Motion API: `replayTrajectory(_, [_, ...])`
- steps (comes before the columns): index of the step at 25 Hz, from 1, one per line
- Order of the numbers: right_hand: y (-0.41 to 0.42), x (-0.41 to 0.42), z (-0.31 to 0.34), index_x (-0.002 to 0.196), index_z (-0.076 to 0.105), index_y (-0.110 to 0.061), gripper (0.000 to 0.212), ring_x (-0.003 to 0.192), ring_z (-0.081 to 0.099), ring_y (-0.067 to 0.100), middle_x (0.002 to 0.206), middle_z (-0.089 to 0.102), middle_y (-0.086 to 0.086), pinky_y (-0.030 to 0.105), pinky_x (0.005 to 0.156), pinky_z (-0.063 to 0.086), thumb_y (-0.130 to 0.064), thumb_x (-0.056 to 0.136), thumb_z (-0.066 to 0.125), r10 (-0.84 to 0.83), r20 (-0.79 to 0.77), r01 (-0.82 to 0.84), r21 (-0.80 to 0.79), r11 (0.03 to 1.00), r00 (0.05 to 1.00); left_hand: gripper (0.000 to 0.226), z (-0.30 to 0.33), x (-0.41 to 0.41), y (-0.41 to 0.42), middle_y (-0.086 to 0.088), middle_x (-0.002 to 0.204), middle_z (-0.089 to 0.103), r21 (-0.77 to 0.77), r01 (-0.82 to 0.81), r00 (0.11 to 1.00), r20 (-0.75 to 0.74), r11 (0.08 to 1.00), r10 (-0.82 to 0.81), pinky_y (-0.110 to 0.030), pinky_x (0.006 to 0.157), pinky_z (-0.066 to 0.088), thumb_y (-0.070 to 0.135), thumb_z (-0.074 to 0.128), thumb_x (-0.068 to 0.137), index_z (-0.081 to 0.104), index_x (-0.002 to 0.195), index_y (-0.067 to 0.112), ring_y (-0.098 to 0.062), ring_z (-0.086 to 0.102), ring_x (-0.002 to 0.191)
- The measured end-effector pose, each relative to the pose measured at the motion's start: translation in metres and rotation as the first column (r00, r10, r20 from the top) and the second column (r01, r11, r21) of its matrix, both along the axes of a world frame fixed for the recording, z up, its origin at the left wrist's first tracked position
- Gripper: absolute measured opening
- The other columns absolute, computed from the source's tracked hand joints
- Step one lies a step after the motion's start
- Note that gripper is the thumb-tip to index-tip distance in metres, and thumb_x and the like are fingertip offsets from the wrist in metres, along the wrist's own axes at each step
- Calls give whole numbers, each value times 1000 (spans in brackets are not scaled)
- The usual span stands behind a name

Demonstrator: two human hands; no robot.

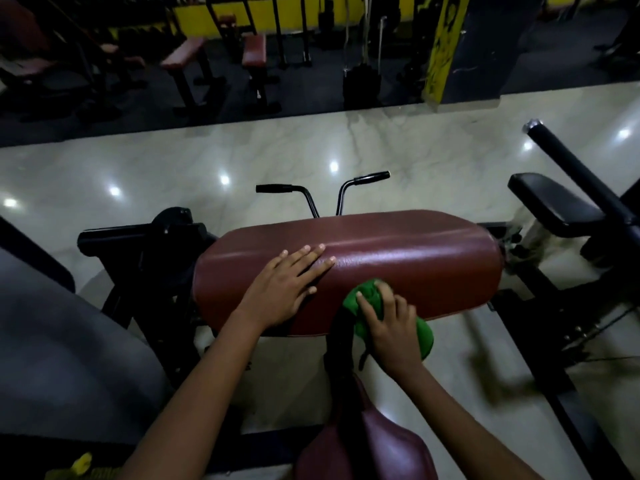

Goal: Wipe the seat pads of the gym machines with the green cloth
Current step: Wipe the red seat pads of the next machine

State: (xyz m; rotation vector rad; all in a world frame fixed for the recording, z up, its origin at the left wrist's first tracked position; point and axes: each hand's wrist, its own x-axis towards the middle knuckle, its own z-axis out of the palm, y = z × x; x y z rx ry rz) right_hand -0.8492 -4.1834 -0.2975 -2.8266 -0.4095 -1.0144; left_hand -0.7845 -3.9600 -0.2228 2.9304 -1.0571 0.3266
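A glossy pale floor (242, 150) with light reflections spreads across the middle. At twelve o'clock two black handlebars (322, 192) rise. At three o'clock sits a black padded bench (550, 199) beside a black bar (575, 168). A yellow wall (207, 15) and a yellow pillar (443, 46) stand far off toward twelve and one o'clock.

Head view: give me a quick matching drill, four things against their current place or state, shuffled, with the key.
Things:
1. left hand
2. right hand
3. green cloth
4. black handlebars

Places or states:
A. bunched against the near edge of the maroon pad
B. rising behind the pad's far side
C. flat on the pad, fingers straight
D. gripping the cloth

Pairs: 1-C, 2-D, 3-A, 4-B
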Motion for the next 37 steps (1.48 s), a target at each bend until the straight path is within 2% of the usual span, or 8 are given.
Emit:
replayTrajectory(5, [12,42,53,122,47,-21,67,99,41,33,129,35,14,39,70,44,-30,62,75,-138,-59,145,125,982,989,60,2,12,15,6,159,11,42,77,996,-53,996,-75,-37,111,17,38,35,97,10,151,33,-16,20,144])
replayTrajectory(11, [54,-5,3,125,43,-18,93,102,37,33,133,31,15,48,74,48,-13,44,87,-147,-154,183,251,951,977,56,8,37,44,2,157,19,45,278,955,-123,960,-271,-40,110,17,43,26,96,15,150,31,-19,23,143])
replayTrajectory(13, [70,6,19,123,42,-19,85,108,36,33,132,32,15,48,81,47,-12,49,84,-242,-190,297,372,879,952,58,11,43,51,2,158,17,20,344,929,-155,939,-337,-40,111,17,45,24,96,16,151,29,-18,19,143])
replayTrajectory(17, [100,33,53,122,49,-12,51,111,43,37,131,40,21,46,90,45,-22,75,67,-521,-256,544,650,531,814,63,15,51,57,2,159,11,-7,420,881,-237,907,-410,-36,114,12,48,16,91,17,151,27,-16,12,145])
replayTrajectory(21, [163,-2,14,126,37,-20,56,119,41,37,136,34,21,46,97,45,-25,77,63,-437,-267,482,707,517,859,57,17,57,58,2,159,13,-42,447,854,-278,894,-440,-40,116,16,39,23,95,20,150,25,-19,14,146])
replayTrajectory(27, [115,39,63,120,54,-12,44,111,43,33,126,38,18,31,91,37,-31,83,66,-535,-302,553,729,404,789,64,17,62,71,4,158,12,-45,492,827,-288,870,-483,-43,115,16,49,14,90,20,150,27,-19,14,146])
replayTrajectory(33, [165,11,26,133,42,-21,59,121,37,31,137,31,18,36,99,38,-30,79,63,-439,-238,467,700,541,866,56,17,70,89,13,157,9,-63,498,828,-261,865,-496,-46,113,18,53,11,97,17,150,34,-11,12,145])
replayTrajectory(37, [126,34,50,125,54,-15,54,115,44,33,130,39,20,33,89,42,-41,78,54,-436,-232,473,642,603,870,52,15,77,92,15,158,7,-73,518,814,-265,852,-517,-39,115,12,50,11,99,16,150,38,-6,6,145])
